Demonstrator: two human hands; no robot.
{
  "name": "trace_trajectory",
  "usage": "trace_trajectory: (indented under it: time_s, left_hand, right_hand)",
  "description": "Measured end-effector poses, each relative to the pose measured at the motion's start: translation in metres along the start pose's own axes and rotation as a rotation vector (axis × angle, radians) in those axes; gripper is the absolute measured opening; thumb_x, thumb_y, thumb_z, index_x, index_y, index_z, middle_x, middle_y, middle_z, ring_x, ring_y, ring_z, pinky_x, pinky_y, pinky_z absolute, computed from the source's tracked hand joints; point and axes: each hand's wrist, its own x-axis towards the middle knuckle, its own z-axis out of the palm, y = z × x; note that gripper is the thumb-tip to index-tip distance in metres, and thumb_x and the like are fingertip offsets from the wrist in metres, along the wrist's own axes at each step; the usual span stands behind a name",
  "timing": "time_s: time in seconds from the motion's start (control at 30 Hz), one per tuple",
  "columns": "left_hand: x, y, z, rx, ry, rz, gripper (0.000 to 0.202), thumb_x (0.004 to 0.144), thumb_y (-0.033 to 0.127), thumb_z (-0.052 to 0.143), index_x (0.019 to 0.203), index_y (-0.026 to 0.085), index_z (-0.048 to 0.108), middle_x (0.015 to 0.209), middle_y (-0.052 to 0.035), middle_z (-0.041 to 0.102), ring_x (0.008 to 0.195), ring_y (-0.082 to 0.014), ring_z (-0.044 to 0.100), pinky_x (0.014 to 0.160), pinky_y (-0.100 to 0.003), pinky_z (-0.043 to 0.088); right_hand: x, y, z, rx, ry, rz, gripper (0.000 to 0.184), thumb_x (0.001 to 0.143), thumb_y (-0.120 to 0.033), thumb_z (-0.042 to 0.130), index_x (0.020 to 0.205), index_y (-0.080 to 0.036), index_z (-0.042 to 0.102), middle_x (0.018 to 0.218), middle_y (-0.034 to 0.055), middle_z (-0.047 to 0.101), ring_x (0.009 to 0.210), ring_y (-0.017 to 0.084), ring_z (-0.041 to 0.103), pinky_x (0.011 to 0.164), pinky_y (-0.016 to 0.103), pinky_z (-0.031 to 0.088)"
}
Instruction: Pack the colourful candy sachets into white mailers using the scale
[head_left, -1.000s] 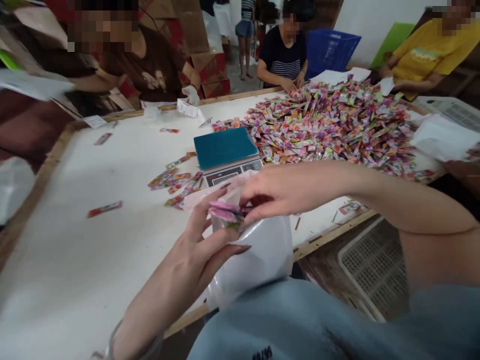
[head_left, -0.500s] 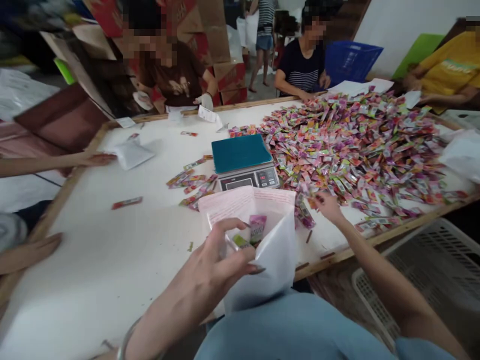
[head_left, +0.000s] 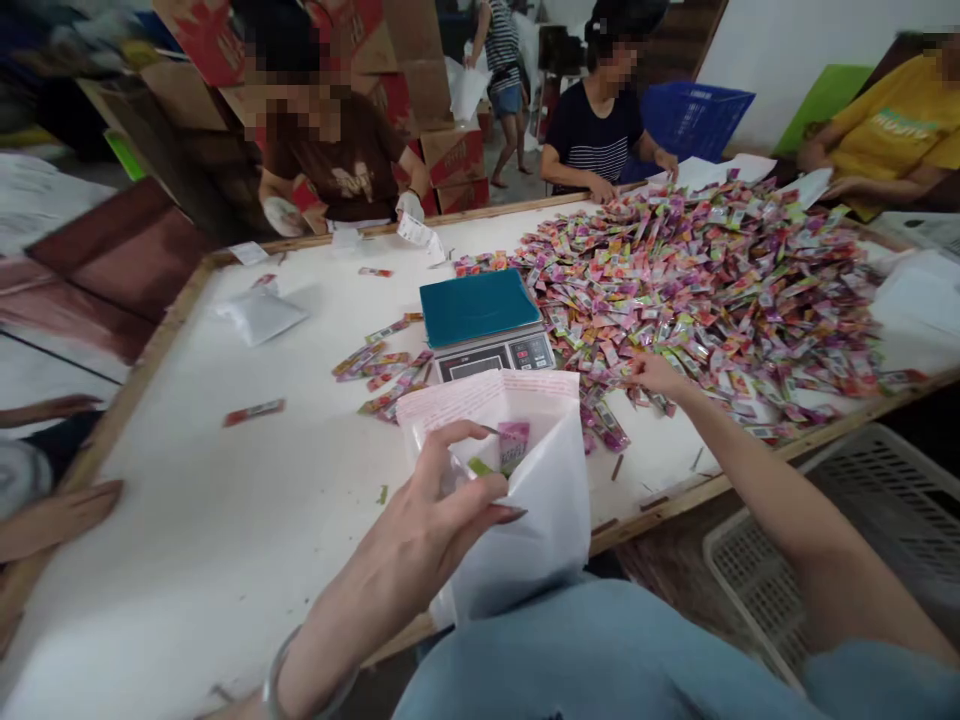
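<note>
My left hand (head_left: 442, 515) grips the mouth of a white plastic bag (head_left: 536, 510) and holds it open over the table's near edge; a few coloured sachets (head_left: 511, 447) show inside. My right hand (head_left: 654, 376) reaches out to the near rim of a big heap of coloured sachets (head_left: 705, 280) on the white table (head_left: 225, 480), fingers curled down onto the packets. Whether they hold any is hidden. A digital scale with a teal platform (head_left: 480, 320) stands just beyond the bag.
A small group of loose sachets (head_left: 382, 365) lies left of the scale. Several other people sit around the table; another person's hand (head_left: 52, 515) rests at the left edge. A white plastic crate (head_left: 847, 520) stands on the floor to the right. Cardboard boxes (head_left: 450, 150) are stacked behind.
My right hand left the bag's mouth, where it was dropping sachets, and reached right to the heap. The bag stayed in my left hand. The view shifted slightly.
</note>
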Motion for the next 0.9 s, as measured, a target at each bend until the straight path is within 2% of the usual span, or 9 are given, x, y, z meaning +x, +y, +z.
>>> trace_trajectory:
  time_s: [0.17, 0.3, 0.4, 0.5, 0.53, 0.67, 0.77, 0.83, 0.9]
  left_hand:
    - [-0.001, -0.004, -0.001, 0.014, 0.013, -0.009, 0.015, 0.11, 0.026, 0.044, 0.105, 0.022, 0.058, 0.136, -0.0094, 0.049, 0.066, -0.0072, 0.054, 0.061, -0.026, 0.052]
    - [-0.006, -0.008, -0.001, 0.006, 0.028, -0.045, 0.015, 0.109, 0.023, 0.045, 0.107, 0.022, 0.06, 0.138, -0.0093, 0.05, 0.064, -0.0065, 0.054, 0.061, -0.025, 0.052]
    - [-0.005, -0.009, -0.002, -0.001, -0.015, -0.056, 0.015, 0.109, 0.021, 0.046, 0.106, 0.022, 0.062, 0.139, -0.009, 0.05, 0.066, -0.0061, 0.055, 0.063, -0.025, 0.053]
    - [-0.001, -0.007, -0.002, 0.022, -0.037, -0.037, 0.013, 0.107, 0.019, 0.049, 0.107, 0.022, 0.062, 0.143, -0.0102, 0.047, 0.068, -0.0067, 0.056, 0.066, -0.026, 0.055]
    - [0.0, -0.006, -0.002, 0.035, -0.027, -0.033, 0.013, 0.106, 0.018, 0.05, 0.107, 0.022, 0.062, 0.144, -0.0106, 0.046, 0.07, -0.0077, 0.056, 0.066, -0.027, 0.055]
    - [-0.004, -0.006, 0.0, 0.083, 0.049, -0.025, 0.011, 0.104, 0.018, 0.054, 0.103, 0.024, 0.064, 0.144, -0.0116, 0.044, 0.108, -0.0218, 0.062, 0.08, -0.034, 0.061]
    - [-0.016, -0.013, 0.0, 0.089, 0.108, -0.007, 0.011, 0.102, 0.019, 0.057, 0.104, 0.026, 0.065, 0.139, -0.0114, 0.045, 0.128, -0.0274, 0.054, 0.089, -0.038, 0.062]
    - [-0.025, -0.021, -0.001, 0.083, 0.141, 0.018, 0.011, 0.101, 0.018, 0.059, 0.102, 0.027, 0.066, 0.137, -0.0109, 0.046, 0.125, -0.0266, 0.055, 0.085, -0.036, 0.062]
    - [-0.032, -0.027, -0.003, 0.079, 0.142, 0.017, 0.01, 0.099, 0.018, 0.061, 0.1, 0.027, 0.066, 0.135, -0.011, 0.046, 0.121, -0.0264, 0.056, 0.082, -0.035, 0.061]
  right_hand:
    - [0.007, 0.003, -0.027, 0.153, 0.019, -0.05, 0.026, 0.075, -0.032, 0.07, 0.064, -0.02, 0.049, 0.053, -0.0025, 0.053, 0.051, 0.012, 0.047, 0.052, 0.023, 0.034]
    - [-0.003, -0.008, -0.021, 0.246, 0.088, -0.154, 0.034, 0.075, -0.035, 0.071, 0.06, -0.022, 0.044, 0.049, -0.004, 0.045, 0.05, 0.011, 0.042, 0.051, 0.024, 0.034]
    - [-0.032, -0.044, -0.014, 0.395, 0.267, -0.267, 0.029, 0.091, -0.044, 0.06, 0.077, -0.022, 0.047, 0.065, -0.0021, 0.056, 0.058, 0.013, 0.052, 0.057, 0.024, 0.044]
    - [-0.082, -0.113, -0.018, 0.603, 0.575, -0.675, 0.023, 0.102, -0.045, 0.055, 0.096, -0.023, 0.055, 0.087, 0.0023, 0.064, 0.075, 0.014, 0.064, 0.067, 0.025, 0.052]
    - [-0.099, -0.138, -0.024, 0.567, 0.553, -0.879, 0.021, 0.103, -0.042, 0.055, 0.097, -0.022, 0.058, 0.089, 0.003, 0.065, 0.079, 0.014, 0.065, 0.071, 0.026, 0.054]
    - [-0.136, -0.199, -0.055, 0.131, -0.069, -1.475, 0.026, 0.108, -0.028, 0.048, 0.09, -0.02, 0.066, 0.081, 0.0007, 0.064, 0.084, 0.013, 0.064, 0.084, 0.026, 0.055]
    - [-0.117, -0.171, -0.06, 0.267, -0.09, -1.331, 0.027, 0.109, -0.027, 0.043, 0.111, -0.018, 0.069, 0.099, 0.0048, 0.07, 0.101, 0.014, 0.066, 0.094, 0.03, 0.054]
    - [-0.09, -0.131, -0.04, 0.267, -0.019, -0.973, 0.032, 0.106, -0.026, 0.047, 0.132, -0.016, 0.061, 0.113, 0.0091, 0.07, 0.106, 0.017, 0.066, 0.094, 0.032, 0.054]
    - [-0.066, -0.092, -0.003, -0.057, -0.135, -0.603, 0.048, 0.094, -0.024, 0.064, 0.139, -0.012, 0.055, 0.122, 0.0143, 0.068, 0.11, 0.022, 0.065, 0.096, 0.036, 0.054]
